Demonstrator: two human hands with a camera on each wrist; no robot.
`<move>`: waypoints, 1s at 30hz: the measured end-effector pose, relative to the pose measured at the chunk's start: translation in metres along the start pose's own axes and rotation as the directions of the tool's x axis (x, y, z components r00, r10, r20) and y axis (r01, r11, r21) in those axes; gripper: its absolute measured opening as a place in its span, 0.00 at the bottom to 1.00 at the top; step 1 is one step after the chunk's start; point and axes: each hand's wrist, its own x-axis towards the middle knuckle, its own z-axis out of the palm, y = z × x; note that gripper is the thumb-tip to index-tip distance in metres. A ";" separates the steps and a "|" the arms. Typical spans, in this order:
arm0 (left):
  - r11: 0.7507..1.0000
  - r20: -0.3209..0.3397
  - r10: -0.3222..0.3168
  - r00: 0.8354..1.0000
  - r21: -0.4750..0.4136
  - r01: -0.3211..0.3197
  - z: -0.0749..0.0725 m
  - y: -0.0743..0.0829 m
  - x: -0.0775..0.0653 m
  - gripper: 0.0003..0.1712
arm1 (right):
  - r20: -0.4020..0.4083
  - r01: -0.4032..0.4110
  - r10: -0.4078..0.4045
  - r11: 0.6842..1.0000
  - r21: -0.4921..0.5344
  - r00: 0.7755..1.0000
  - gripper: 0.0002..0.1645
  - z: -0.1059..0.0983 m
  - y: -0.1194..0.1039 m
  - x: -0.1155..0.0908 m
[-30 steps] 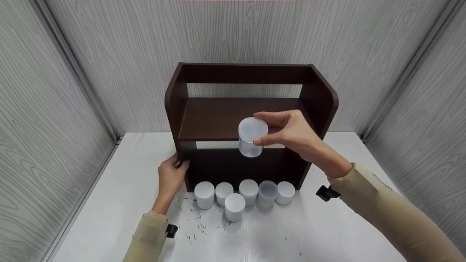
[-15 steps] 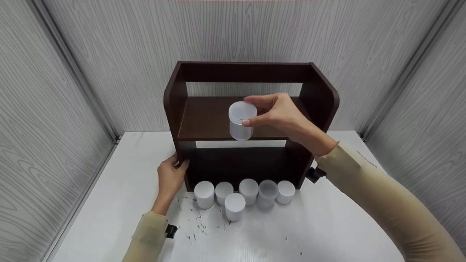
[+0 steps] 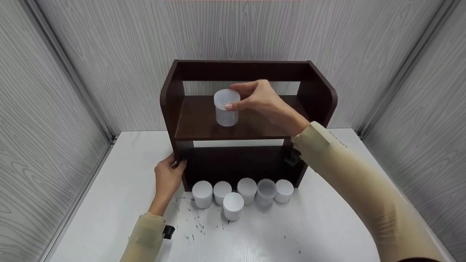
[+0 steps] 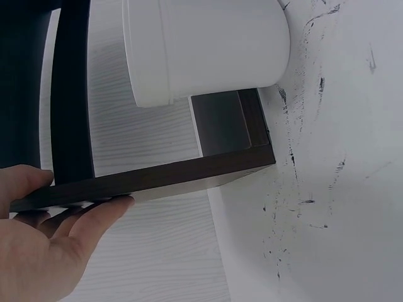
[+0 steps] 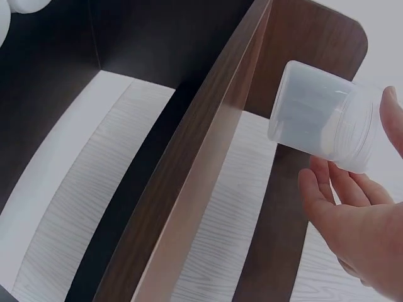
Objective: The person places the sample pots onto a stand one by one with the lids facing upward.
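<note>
A translucent plastic jar with a screw lid [image 3: 226,112] is pinched at its lid between the thumb and fingers of my right hand [image 3: 264,100]. It is upright in front of the upper board of a dark brown two-tier shelf [image 3: 204,127]; in the right wrist view the jar [image 5: 312,113] appears apart from the board. My left hand [image 3: 169,178] grips the shelf's left side panel [image 4: 170,176], thumb on one face and fingers on the other, as the left wrist view shows.
Several white lidded jars [image 3: 202,194] stand along the shelf's front foot, one of them [image 3: 233,206] nearer to me. Among them is a translucent jar [image 3: 266,193]. Dark scuffs mark the white table [image 3: 204,240]. Grey wood-grain panels [image 3: 233,29] enclose the back and sides.
My right hand has carried the translucent jar up and to the left, from in front of the lower opening to the upper board. My left hand has stayed on the side panel.
</note>
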 end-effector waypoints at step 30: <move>1.000 -0.010 -0.008 1.000 -0.003 0.008 0.004 0.003 -0.007 0.20 | -0.001 -0.093 0.093 0.995 0.029 0.996 0.40 0.023 0.002 0.072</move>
